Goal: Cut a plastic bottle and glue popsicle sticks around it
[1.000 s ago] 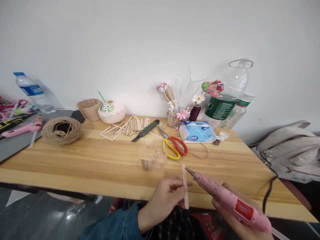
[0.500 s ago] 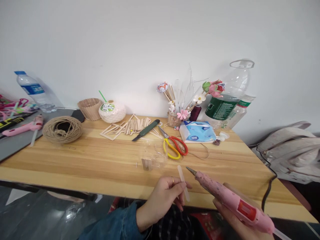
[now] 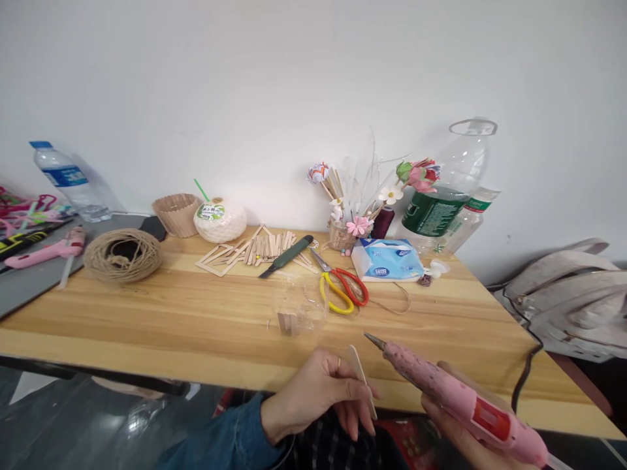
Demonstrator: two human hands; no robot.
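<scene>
Between the thumb and fingers of my left hand [image 3: 321, 395] is a wooden craft stick [image 3: 358, 367], held at a slant over the table's front edge. My right hand [image 3: 455, 424] grips a pink hot glue gun [image 3: 460, 398] from beneath, its metal nozzle aimed toward the stick but apart from it. Part of the right hand is hidden behind the gun. Just beyond my left hand, a clear plastic container [image 3: 306, 303] lies on the table with short stick pieces [image 3: 287, 323] against its side. Scissors [image 3: 343, 290] with red and yellow handles rest behind it.
A craft knife [image 3: 287, 256] lies by a pile of wooden sticks [image 3: 269, 247]. Twine [image 3: 122, 254], a wrapped coconut [image 3: 220, 220] and a second glue gun [image 3: 46, 251] are on the left. Wipes [image 3: 386, 259], a flower pot [image 3: 343, 234] and a large bottle [image 3: 435, 209] stand toward the back right.
The craft stick has tilted and dropped slightly in my left hand, turning more edge-on. The glue gun has shifted a little down and to the right.
</scene>
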